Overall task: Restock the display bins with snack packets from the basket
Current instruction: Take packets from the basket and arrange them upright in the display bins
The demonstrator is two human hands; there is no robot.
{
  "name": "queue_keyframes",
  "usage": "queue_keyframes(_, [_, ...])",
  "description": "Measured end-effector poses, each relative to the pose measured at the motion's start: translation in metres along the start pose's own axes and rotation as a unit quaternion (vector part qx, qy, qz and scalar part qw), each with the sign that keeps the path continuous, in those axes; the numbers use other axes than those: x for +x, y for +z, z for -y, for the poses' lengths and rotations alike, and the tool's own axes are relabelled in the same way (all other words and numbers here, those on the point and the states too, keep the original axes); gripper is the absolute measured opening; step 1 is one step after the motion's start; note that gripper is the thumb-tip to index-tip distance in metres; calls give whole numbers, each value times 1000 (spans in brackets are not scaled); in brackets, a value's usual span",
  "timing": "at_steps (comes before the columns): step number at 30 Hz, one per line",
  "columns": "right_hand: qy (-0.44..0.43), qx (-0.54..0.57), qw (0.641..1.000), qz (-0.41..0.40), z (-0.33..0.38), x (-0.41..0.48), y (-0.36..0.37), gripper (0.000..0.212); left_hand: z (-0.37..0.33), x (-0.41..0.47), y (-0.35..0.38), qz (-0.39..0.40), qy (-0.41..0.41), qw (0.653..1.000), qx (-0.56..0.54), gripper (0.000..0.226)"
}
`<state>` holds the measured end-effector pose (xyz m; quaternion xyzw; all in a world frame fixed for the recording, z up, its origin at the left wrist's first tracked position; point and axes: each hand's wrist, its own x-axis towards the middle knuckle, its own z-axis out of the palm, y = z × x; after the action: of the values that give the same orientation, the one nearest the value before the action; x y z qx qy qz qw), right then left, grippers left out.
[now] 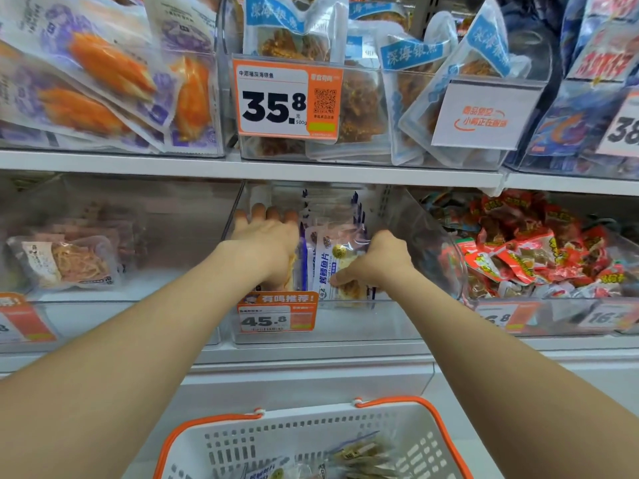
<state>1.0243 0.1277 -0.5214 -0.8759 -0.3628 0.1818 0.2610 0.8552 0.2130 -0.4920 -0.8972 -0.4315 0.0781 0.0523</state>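
Bare left hand [268, 236], bare right hand [377, 261]; forearms bare, uncovered right to frame edge.

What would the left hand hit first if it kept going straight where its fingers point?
Probably the rear of the clear bin; nothing shows between that and the left hand, though depth is hard to judge.

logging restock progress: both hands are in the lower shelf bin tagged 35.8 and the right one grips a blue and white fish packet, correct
Not quite. In the head view the lower bin holding the left hand and right hand carries the 45.8 tag; the 35.8 tag hangs higher up. The right hand does grip the blue and white fish packet.
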Motion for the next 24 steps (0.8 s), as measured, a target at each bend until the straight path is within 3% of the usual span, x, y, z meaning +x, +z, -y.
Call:
queue_keyframes(5, [3, 28, 999, 15, 4, -1, 13, 133, -4, 8, 0, 5, 19, 999, -28, 112])
queue_keyframes(7, [20, 37, 999, 31, 6, -2, 12, 119, -6, 11, 0, 7, 35, 999, -40, 111])
queue_keyframes(11, [29, 59, 997, 44, 6, 2, 13, 98, -10, 13, -2, 25, 45, 998, -26, 84])
queue_keyframes(15, [11, 97, 994, 41, 6, 8, 17, 117, -10, 11, -6, 31, 24, 999, -23, 101])
queue_keyframes(19, [0, 158, 986, 57, 4, 21, 25, 120, -9, 17, 4, 25, 18, 999, -23, 120])
queue_keyframes(24, [-26, 234, 966, 112, 5, 26, 26, 88, -1, 24, 9, 28, 28, 998, -42, 133])
